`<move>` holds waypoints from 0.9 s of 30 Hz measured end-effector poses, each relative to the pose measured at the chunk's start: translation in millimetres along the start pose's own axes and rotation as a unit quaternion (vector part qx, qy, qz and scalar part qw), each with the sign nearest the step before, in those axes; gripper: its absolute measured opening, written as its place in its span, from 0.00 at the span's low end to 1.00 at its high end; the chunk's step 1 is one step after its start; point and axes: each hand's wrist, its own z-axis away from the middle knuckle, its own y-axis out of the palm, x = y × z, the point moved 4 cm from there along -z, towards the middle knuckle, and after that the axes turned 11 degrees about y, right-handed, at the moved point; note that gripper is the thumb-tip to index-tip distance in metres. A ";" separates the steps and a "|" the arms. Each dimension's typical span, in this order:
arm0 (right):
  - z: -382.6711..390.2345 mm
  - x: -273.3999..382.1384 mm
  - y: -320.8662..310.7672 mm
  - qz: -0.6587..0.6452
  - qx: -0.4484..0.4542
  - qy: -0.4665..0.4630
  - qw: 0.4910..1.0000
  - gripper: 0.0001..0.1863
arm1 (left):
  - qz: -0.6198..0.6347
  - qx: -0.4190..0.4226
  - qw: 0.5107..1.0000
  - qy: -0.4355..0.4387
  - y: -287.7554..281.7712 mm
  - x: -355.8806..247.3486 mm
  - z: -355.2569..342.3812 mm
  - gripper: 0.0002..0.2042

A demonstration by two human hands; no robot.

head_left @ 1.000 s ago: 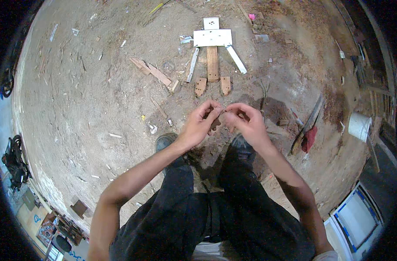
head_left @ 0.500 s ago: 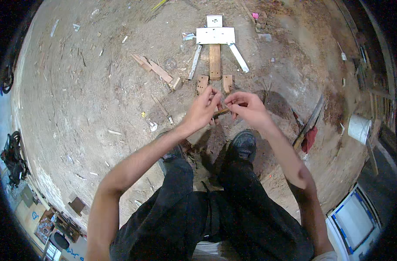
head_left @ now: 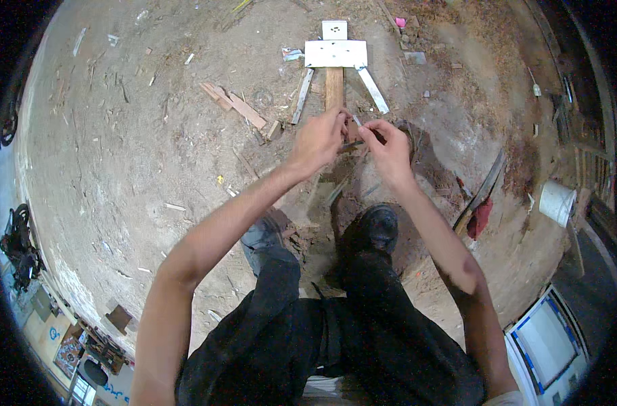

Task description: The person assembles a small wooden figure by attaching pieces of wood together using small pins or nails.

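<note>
My left hand (head_left: 319, 143) is closed just below the lower end of a brown plank (head_left: 334, 86); what its fingers hold is mostly hidden. My right hand (head_left: 391, 150) pinches a small, thin, pale piece (head_left: 356, 120) close to the left fingertips. A dark-edged bit of wood shows under the hands, partly covered. Beyond them a figure-like layout lies on the ground: a small white block (head_left: 335, 30) with dark holes on top, a wide white board (head_left: 336, 54), and two white strips slanting outward, the left strip (head_left: 302, 96) and the right strip (head_left: 373, 91).
Wood scraps (head_left: 233, 105) lie left of the figure on the dirt floor. A handsaw (head_left: 486, 186) with a red cloth (head_left: 480, 219) beside it rests on the right, near a white bucket (head_left: 557, 202). My shoes (head_left: 379, 227) stand below the hands.
Both hands have moved farther from me, up to the plank's lower end. They now cover the two small brown blocks there. The pale piece now shows at my right fingertips.
</note>
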 end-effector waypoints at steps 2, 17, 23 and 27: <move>-6.6 -7.6 1.6 -0.038 0.026 0.047 0.998 0.08 | -0.078 0.007 0.996 0.048 -3.2 2.0 -4.8 0.13; -9.2 -20.5 -3.8 0.128 -0.074 -0.035 0.988 0.09 | -0.114 0.017 0.985 0.130 1.0 -3.1 -2.2 0.21; -2.2 -14.2 -2.7 0.118 -0.052 -0.015 0.992 0.10 | -0.057 -0.010 0.989 0.135 3.8 -3.9 5.2 0.20; -2.3 -20.9 -3.5 0.155 -0.066 0.008 0.986 0.10 | -0.037 -0.011 0.989 0.142 8.2 -2.2 4.3 0.19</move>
